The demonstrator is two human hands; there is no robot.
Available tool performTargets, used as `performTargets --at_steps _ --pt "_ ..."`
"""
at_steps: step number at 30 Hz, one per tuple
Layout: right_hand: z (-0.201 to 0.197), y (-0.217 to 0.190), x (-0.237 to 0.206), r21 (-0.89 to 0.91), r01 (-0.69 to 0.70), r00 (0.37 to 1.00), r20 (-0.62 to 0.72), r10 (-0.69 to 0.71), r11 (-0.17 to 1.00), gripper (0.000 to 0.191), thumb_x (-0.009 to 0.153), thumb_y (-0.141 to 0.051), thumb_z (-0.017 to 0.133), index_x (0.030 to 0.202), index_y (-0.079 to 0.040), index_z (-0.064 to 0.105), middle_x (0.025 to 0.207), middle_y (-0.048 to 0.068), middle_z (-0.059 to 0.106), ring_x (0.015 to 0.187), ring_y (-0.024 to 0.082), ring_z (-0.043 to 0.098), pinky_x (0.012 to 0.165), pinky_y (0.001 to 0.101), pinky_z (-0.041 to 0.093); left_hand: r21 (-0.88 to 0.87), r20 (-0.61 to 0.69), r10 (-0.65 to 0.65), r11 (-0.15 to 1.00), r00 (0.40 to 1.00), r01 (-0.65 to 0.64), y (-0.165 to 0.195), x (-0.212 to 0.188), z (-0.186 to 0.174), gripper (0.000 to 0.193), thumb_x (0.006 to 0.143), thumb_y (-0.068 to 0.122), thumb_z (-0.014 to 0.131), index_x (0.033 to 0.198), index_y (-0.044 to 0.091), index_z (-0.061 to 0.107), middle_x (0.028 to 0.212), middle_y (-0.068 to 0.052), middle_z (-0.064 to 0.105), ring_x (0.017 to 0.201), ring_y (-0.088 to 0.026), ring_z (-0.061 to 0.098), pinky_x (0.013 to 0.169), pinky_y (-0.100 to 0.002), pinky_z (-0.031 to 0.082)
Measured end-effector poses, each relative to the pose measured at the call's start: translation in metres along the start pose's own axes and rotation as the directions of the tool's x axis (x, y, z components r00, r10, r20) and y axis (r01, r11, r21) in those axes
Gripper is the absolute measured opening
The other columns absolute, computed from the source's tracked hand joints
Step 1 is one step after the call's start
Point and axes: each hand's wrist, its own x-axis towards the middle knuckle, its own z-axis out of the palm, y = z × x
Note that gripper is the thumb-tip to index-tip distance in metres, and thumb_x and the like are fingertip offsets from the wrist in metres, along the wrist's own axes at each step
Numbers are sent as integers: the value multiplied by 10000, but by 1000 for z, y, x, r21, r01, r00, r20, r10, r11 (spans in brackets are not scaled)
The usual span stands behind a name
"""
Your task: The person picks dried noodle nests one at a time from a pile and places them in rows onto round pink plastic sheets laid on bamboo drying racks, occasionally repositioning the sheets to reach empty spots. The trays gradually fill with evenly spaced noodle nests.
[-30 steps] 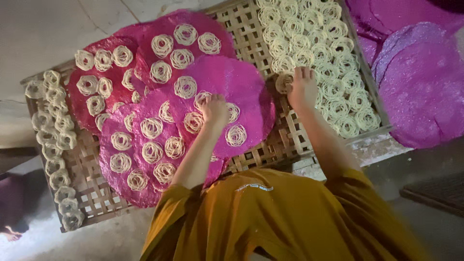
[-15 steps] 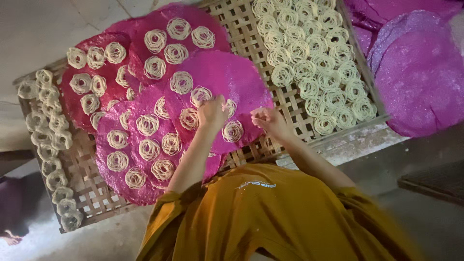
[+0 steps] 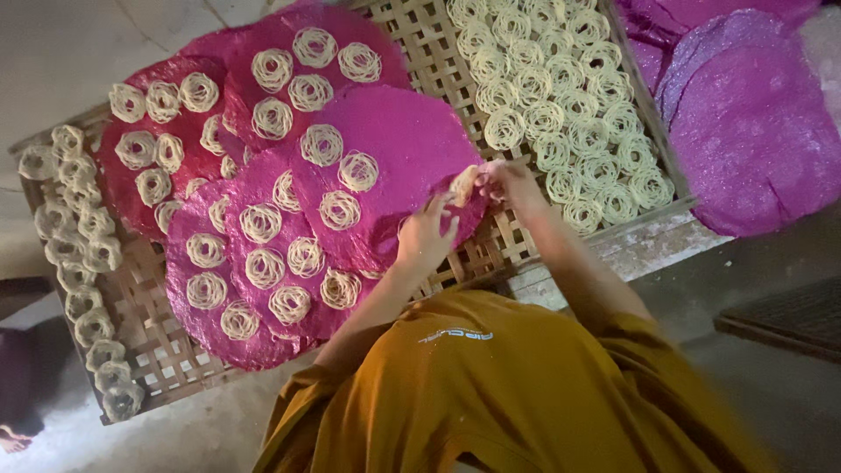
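- The person in a mustard-yellow shirt (image 3: 517,394) leaned over a woven bamboo tray (image 3: 438,70) that carried the whole spread; both arms reached up from six o'clock toward the middle of the view.
- The left hand (image 3: 425,235) lay on the magenta round sheet (image 3: 412,144) near its five o'clock edge, fingers spread and pressing flat; its grip was open and held nothing.
- The right hand (image 3: 512,184) sat just at three o'clock of the left one, at the sheet's rim; its fingertips were pinched on a pale noodle coil (image 3: 462,184), a closed grip on that coil.
- The coil hung at the sheet's right edge, touching or just above it; I could not tell which, for the spot was blurred.
- Three other coils (image 3: 340,208) rested on the same sheet, toward ten o'clock of the hands.
- More magenta and red sheets (image 3: 263,263) overlapped toward nine and eleven o'clock, each dotted with coils.
- A dense block of bare coils (image 3: 552,96) lay straight on the tray at one o'clock; a row of coils (image 3: 79,263) ran down the tray's edge at nine o'clock.
- Empty purple sheets (image 3: 753,131) were stacked off the tray at two o'clock.
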Motion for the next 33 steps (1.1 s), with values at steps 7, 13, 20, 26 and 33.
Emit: performTargets --at_steps 7,13,20,26,33 --pt "7 -12 -26 -428 512 818 -22 -575 745 124 984 -146 678 1076 -83 732 967 50 737 798 120 717 735 306 619 13 133 -236 972 963 237 -15 4 -5 377 1021 251 584 1392 186 555 1172 -76 669 741 -174 709 503 -273 582" --pt "50 -25 -51 -803 536 603 150 -783 259 243 775 -220 836 978 -101 774 1010 124 693 959 307 659 719 430 598 55 -49 -192 979 980 194 -35 -6 -17 400 929 266 685 1306 153 610 1231 -85 673 998 -253 712 762 -384 615" --pt "65 -31 -26 -831 454 697 106 -710 322 54 912 -142 721 949 -104 724 1106 71 694 1042 211 671 864 380 609 164 14 -210 965 978 205 -49 -11 -13 488 970 317 652 1378 80 526 1285 -169 598 1130 -325 646 854 -445 592" --pt "6 -20 -16 170 125 991 -76 -114 978 190 1030 -195 642 1169 -69 676 1129 98 724 1056 199 656 894 318 558 92 32 -158 984 987 154 -68 -27 -3 471 938 236 661 1379 106 556 1347 -165 577 1179 -349 617 956 -455 563" --pt "-42 6 0 -243 400 857 -242 -455 884 289 968 -17 668 1253 -16 614 1186 168 700 1031 239 692 889 372 565 360 139 -158 928 978 98 -75 -12 15 393 934 111 649 1270 -76 566 1243 -263 584 1134 -337 632 967 -393 589"
